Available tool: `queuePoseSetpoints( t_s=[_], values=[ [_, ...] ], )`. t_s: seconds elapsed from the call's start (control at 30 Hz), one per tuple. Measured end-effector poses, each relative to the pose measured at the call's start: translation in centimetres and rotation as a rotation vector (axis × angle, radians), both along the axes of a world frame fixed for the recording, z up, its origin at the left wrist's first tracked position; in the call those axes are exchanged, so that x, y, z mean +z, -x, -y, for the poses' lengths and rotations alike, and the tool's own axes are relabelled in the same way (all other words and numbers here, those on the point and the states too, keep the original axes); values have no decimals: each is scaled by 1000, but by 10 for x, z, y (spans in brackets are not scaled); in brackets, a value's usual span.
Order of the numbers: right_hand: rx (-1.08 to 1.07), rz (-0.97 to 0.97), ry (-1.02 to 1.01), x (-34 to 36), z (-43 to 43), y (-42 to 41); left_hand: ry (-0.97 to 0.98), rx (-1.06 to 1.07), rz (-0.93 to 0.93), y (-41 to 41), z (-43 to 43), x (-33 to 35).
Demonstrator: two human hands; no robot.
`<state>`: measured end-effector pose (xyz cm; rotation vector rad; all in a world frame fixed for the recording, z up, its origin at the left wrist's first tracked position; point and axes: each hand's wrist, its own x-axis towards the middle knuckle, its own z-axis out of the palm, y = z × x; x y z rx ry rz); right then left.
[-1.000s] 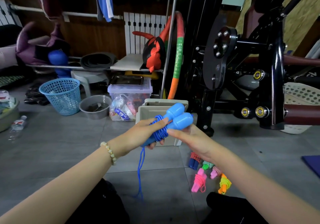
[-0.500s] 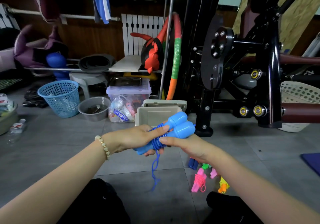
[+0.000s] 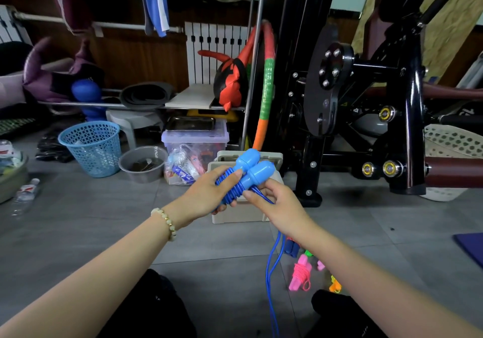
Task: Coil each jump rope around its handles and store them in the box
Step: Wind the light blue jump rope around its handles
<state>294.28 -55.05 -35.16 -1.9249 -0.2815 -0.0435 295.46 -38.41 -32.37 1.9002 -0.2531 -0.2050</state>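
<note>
Handles light blue, glossy; cord deeper blue. Box beige. Floor grey tile, thin pale joints. Pink rope hot pink all over; navy rope dark blue; orange rope orange with yellow-green. Bracelet pale cream beads. Waste basket sky blue, round-hole lattice. Bowl grey. Hoop banded red, green, orange. Machine frame gloss black; bolts ringed gold; pad maroon. Laundry basket off-white, perforated. Radiator white. Hanging cloth blue with white stripes. Mat dark blue.
</note>
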Motion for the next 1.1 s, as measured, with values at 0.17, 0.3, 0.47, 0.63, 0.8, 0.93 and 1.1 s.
queuePoseSetpoints(
  t_s=[0.17,0.3,0.47,0.63,0.8,0.93,1.1],
  values=[
    [-34,222,482,2,3,4,28,213,91,-6,1,-2],
    [-98,705,1150,12,-1,5,-37,180,27,-8,-2,-9],
    [12,746,1010,35,12,-5,-346,-68,-118,-9,-13,-9],
    [117,389,649,49,24,-14,-465,-262,-100,-7,-16,5],
    [263,395,745,56,15,-8,-573,-335,-25,-3,-8,7],
    [282,285,622,58,19,-7,-658,-323,114,3,-4,7],
    [348,109,475,57,24,-10,-841,-315,264,11,-5,13]
  ],
)
